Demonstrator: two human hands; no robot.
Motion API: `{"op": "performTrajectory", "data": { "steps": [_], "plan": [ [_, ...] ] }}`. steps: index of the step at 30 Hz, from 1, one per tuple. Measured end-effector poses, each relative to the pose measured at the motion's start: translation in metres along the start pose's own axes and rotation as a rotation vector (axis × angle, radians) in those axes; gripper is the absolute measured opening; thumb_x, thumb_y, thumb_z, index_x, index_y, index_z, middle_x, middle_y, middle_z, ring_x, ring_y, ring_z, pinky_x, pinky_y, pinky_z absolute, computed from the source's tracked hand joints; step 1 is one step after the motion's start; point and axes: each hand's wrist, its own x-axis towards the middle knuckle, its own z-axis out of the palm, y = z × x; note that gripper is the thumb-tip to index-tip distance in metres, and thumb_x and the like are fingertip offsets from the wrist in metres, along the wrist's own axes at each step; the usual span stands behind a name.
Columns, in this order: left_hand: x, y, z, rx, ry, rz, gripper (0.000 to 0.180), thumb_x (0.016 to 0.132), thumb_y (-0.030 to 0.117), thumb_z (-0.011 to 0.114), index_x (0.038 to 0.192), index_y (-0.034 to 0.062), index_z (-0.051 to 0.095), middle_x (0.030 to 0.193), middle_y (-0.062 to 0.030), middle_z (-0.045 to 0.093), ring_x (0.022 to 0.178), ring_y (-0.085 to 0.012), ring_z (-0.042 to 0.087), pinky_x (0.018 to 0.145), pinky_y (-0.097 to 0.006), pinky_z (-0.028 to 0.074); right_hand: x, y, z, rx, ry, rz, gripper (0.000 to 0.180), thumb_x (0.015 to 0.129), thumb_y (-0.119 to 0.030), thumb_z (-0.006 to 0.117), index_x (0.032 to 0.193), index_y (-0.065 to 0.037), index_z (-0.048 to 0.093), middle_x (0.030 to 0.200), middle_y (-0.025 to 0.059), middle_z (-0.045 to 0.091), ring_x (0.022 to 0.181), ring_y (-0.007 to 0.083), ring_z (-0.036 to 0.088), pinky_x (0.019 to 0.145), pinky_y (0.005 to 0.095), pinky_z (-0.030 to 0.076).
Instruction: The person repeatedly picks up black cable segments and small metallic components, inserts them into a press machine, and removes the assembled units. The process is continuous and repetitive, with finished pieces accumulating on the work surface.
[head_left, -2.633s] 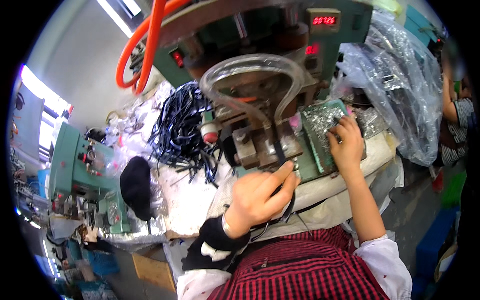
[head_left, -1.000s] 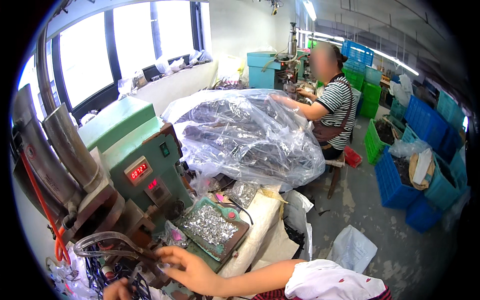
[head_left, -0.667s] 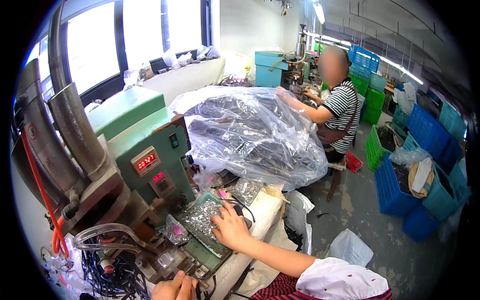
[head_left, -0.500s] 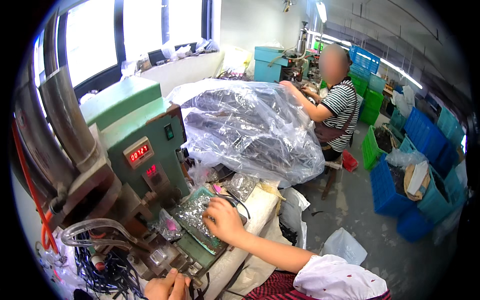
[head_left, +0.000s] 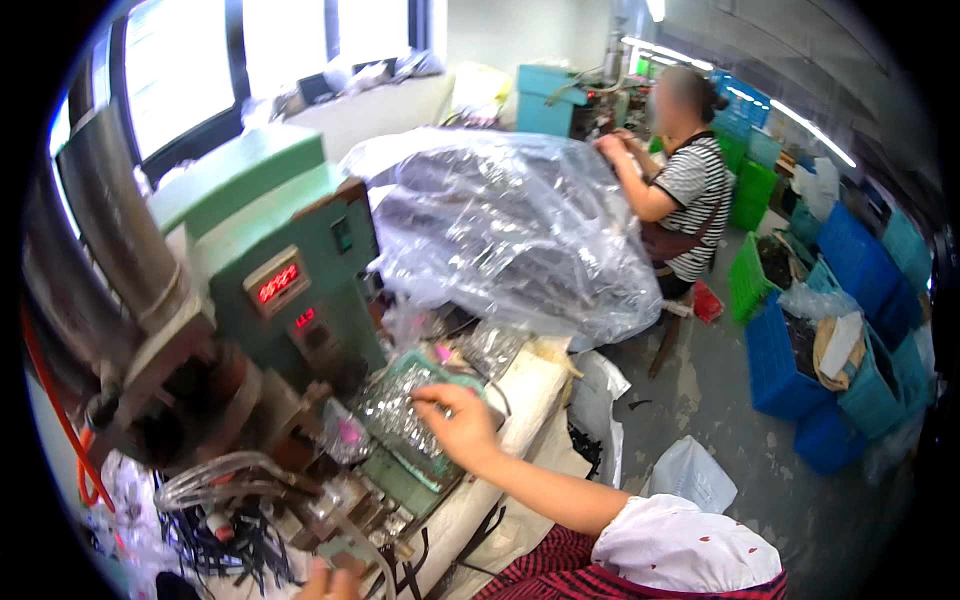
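My right hand [head_left: 460, 427] reaches over a shallow green tray [head_left: 437, 487] heaped with small shiny metal pieces [head_left: 398, 408]. Its thumb and fingertips are pinched together at the heap, and anything between them is too small to make out. At the lower edge, my left hand [head_left: 330, 582] is blurred and partly cut off, just below the metal fixture [head_left: 345, 495] of a green bench machine [head_left: 300, 245]. Clear tubing [head_left: 230, 468] runs across the front of that machine. Black strips [head_left: 225, 545] lie tangled left of my left hand.
Behind the tray bulges a big clear plastic bag [head_left: 510, 230] of dark contents. Beyond it, a seated person in a striped shirt [head_left: 695, 205] works at another machine. Blue crates [head_left: 785, 360] and green crates [head_left: 745, 275] stand at right. A white bag [head_left: 692, 475] lies on the floor.
My right fingers have drawn together into a pinch over the metal pieces. The left hand has dropped lower, away from the fixture. Clear tubing now extends farther across the fixture.
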Motion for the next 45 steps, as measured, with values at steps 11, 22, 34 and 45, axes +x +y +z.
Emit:
{"op": "performTrajectory", "data": {
  "steps": [11,22,34,45],
  "plan": [
    [-0.078,-0.157,-0.048,0.243,-0.064,-0.595,0.010,0.080,0.000,0.074,0.087,0.0065,0.075,0.087,-0.0075,0.070,0.084,-0.0252,0.065,0.076,-0.036,0.051,-0.005,-0.011,0.033,0.400,-0.026,0.130,0.014,0.095,-0.002,0.068,0.108,0.000,0.066,0.096,0.0004,0.067,0.088,0.0070,0.060,0.081,0.0211,0.046],
    [-0.113,-0.222,-0.005,0.268,-0.486,-0.249,0.032,0.069,0.007,0.076,0.099,0.0160,0.076,0.110,-0.0073,0.061,0.097,-0.0286,0.059,0.080,-0.040,0.050,-0.031,0.012,-0.021,0.233,-0.008,0.064,0.013,0.094,0.001,0.065,0.107,0.002,0.067,0.102,0.0027,0.069,0.096,0.0093,0.061,0.090,0.0244,0.047],
    [-0.069,-0.143,0.001,-0.307,0.124,-0.813,0.009,0.095,-0.002,0.065,0.102,0.0004,0.069,0.094,-0.0055,0.072,0.079,-0.0099,0.065,0.072,-0.023,0.051,-0.040,-0.094,0.071,0.578,-0.319,0.094,0.032,0.088,0.006,0.068,0.118,0.004,0.057,0.105,0.0075,0.068,0.097,0.0127,0.064,0.087,0.0253,0.050],
    [-0.053,-0.106,0.012,-0.696,0.388,-1.070,0.026,0.106,0.024,0.054,0.095,0.0021,0.063,0.073,-0.0089,0.070,0.054,-0.0098,0.058,0.050,-0.021,0.041,-0.055,-0.130,0.037,0.431,-0.482,0.071,0.045,0.091,0.000,0.063,0.135,0.003,0.053,0.117,0.0115,0.069,0.107,0.0179,0.066,0.095,0.0312,0.050]
  ]
}}
